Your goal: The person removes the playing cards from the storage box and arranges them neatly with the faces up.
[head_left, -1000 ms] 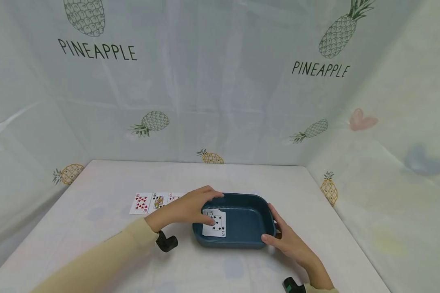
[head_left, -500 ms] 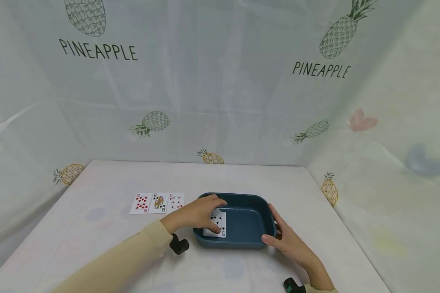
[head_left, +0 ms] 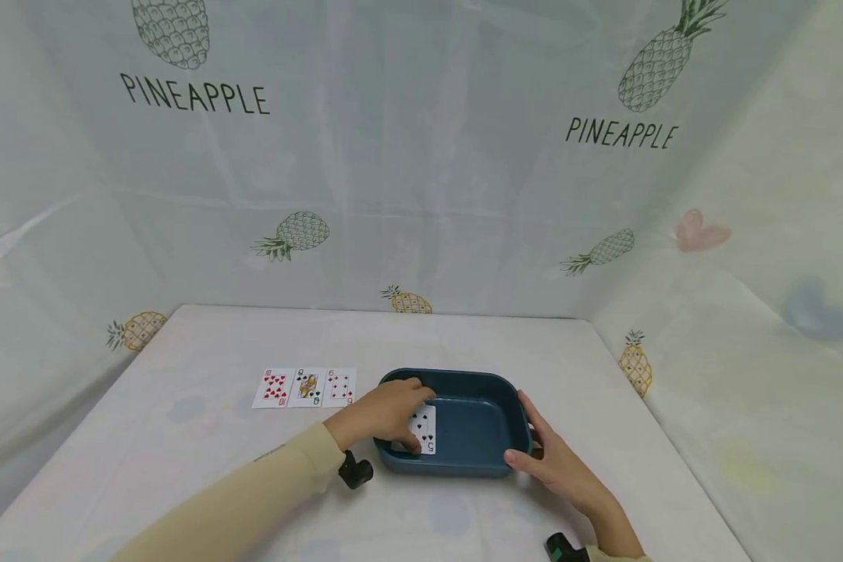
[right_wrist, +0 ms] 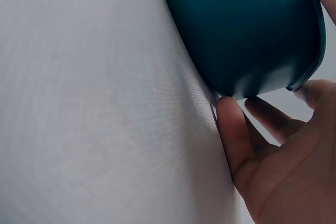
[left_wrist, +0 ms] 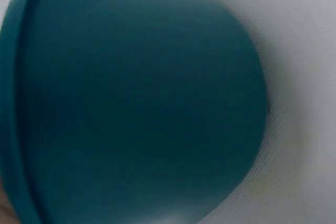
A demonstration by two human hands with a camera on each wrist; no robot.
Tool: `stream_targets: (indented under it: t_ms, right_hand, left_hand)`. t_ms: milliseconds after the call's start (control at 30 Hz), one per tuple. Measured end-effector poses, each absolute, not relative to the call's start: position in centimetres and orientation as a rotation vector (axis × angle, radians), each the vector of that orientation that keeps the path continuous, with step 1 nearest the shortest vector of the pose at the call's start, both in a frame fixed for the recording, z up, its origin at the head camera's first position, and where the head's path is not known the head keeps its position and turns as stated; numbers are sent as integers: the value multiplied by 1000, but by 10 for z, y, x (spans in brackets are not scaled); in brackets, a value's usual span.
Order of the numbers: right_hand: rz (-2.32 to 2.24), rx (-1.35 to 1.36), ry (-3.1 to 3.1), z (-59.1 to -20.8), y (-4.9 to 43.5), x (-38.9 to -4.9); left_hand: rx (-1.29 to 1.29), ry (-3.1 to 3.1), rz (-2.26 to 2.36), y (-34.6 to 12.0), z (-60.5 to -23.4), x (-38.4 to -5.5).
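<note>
A dark blue rectangular tray point(head_left: 474, 433) stands on the white-covered table. Inside it, at its left end, lies a five of spades playing card point(head_left: 425, 431), partly covered by my left hand point(head_left: 386, 410). That hand reaches over the tray's left rim, thumb at the card's lower part and fingers near its upper edge; whether they pinch it cannot be told. My right hand point(head_left: 555, 460) grips the tray's right end, thumb at the near corner and fingers along the outside. The right wrist view shows its fingers point(right_wrist: 233, 129) against the tray wall; the left wrist view shows mostly outer wall point(left_wrist: 142, 103).
Face up left of the tray, in a row, lie a ten of hearts point(head_left: 275, 388), a queen point(head_left: 307, 387) and a six of diamonds point(head_left: 340, 386). Behind the table point(head_left: 253, 336) hangs a pineapple-printed cloth point(head_left: 421, 156). Black wrist cameras sit below both hands.
My left hand has moved right and deeper into the tray, uncovering the six of diamonds and hiding more of the five. The right hand keeps its hold; the tray stays put.
</note>
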State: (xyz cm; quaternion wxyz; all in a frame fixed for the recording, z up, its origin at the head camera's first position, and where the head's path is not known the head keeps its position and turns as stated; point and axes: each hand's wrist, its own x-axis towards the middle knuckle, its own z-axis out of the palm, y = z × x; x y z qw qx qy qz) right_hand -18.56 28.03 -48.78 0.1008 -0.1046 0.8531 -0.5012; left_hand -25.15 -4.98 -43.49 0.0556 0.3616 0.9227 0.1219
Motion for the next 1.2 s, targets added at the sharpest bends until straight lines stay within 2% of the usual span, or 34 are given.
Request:
stream_targets:
  t_ms: [667, 1200]
  right_hand:
    - [-1483, -315, 2517, -487, 280, -185]
    - [-1490, -308, 2507, -486, 280, -185]
  left_hand:
    - [1098, 2889, 159, -44, -440, -248]
    - [1077, 2899, 320, -45, -445, -254]
